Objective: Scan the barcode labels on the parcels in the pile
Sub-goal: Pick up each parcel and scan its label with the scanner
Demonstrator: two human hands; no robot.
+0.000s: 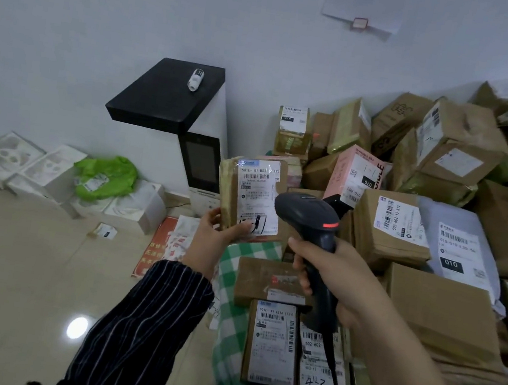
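My left hand (210, 239) holds a small brown parcel (251, 193) upright by its lower edge, its white barcode label facing me. My right hand (338, 271) grips the handle of a black barcode scanner (311, 215), whose head points left at that label from just beside it. A red band glows on the scanner's head. Its cable runs down past my right forearm. Two labelled parcels (273, 343) lie flat on a green checked cloth (227, 317) below my hands.
A large pile of brown cardboard parcels (446, 175) and a grey mailer bag (462, 243) fills the right side up to the wall. A white kiosk with a black top (174, 98) stands behind. White foam pieces (19, 164) and a green bag (103, 175) lie on the tiled floor at left.
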